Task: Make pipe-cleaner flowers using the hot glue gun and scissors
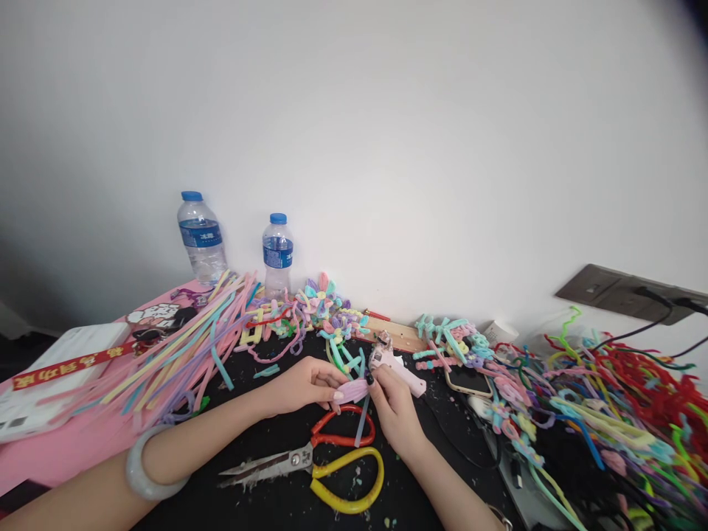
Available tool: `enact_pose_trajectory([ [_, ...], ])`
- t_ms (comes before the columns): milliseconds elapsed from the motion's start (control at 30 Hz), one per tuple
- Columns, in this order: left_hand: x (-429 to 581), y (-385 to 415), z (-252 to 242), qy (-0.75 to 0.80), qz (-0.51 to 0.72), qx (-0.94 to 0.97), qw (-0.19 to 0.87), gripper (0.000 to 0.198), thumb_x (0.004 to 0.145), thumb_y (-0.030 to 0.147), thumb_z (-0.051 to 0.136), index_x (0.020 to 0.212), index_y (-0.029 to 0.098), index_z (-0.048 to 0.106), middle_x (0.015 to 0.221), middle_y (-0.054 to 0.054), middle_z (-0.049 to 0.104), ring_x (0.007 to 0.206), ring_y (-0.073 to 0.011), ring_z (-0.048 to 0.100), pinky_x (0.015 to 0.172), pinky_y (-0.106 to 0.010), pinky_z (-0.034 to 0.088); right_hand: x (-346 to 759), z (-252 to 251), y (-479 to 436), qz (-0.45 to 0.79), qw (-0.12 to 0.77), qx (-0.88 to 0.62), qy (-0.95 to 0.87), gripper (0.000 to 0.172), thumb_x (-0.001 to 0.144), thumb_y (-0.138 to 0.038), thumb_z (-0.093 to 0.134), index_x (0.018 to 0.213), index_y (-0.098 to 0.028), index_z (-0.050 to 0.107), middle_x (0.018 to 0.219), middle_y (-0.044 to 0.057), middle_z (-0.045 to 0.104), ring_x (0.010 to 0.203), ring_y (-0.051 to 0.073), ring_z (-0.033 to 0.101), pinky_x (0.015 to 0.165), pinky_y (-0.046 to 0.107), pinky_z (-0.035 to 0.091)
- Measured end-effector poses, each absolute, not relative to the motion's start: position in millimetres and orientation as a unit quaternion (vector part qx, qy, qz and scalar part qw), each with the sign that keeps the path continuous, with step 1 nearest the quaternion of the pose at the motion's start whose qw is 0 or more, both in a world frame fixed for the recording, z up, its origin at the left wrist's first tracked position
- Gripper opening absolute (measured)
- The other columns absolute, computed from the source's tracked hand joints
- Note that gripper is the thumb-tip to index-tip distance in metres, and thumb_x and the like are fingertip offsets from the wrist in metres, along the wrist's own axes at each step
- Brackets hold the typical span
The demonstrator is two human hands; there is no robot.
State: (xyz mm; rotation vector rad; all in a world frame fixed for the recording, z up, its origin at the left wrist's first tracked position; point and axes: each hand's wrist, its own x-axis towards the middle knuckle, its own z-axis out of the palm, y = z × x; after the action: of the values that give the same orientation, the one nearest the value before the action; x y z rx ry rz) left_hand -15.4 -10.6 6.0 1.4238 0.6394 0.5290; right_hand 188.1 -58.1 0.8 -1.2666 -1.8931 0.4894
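Note:
A lilac bundle of folded pipe cleaners stretches between my two hands. My left hand pinches its left end with thumb and fingertips. At its other end, the closed fingers of my right hand grip it. Just below lie large scissors with one red and one yellow handle, blades pointing left and partly spread. A pale bluish strip hangs across the red handle near my right fingers; its kind is unclear. Behind my right hand rests a light pink glue gun, partly covered by that hand.
Loose pastel pipe cleaners fan out at left beside a white box. Two water bottles stand against the wall. Pipe-cleaner flowers lie at the back. At right are a phone, a tangled pile and a socket with cables.

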Motion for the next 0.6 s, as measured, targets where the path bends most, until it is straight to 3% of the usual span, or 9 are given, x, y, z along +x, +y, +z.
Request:
enact_pose_trajectory([
  [233,-14.6,-10.2,4.4,0.290,0.231,0.627,0.685,0.026,0.072,0.024,0.067,0.096,0.014,0.069,0.082,-0.005,0.072,0.070,-0.0163,0.065,0.066,-0.025,0.049,189.2,-1.7,-58.2,0.228,0.353,-0.487,-0.765,0.032,0.094,-0.027,0.035,0.063,-0.021,0.038,0.060,-0.002,0.043,0.056,0.015,0.041,0.051,0.026,0.028],
  [600,-15.0,-11.6,8.4,0.288,0.234,0.640,0.673,0.031,0.075,0.034,0.065,0.098,0.014,0.068,0.086,-0.007,0.071,0.069,-0.0161,0.064,0.065,-0.024,0.048,188.2,1.7,-61.0,0.213,0.357,-0.476,-0.775,0.029,0.092,-0.024,0.036,0.064,-0.020,0.041,0.061,-0.002,0.043,0.057,0.014,0.042,0.052,0.026,0.029],
])
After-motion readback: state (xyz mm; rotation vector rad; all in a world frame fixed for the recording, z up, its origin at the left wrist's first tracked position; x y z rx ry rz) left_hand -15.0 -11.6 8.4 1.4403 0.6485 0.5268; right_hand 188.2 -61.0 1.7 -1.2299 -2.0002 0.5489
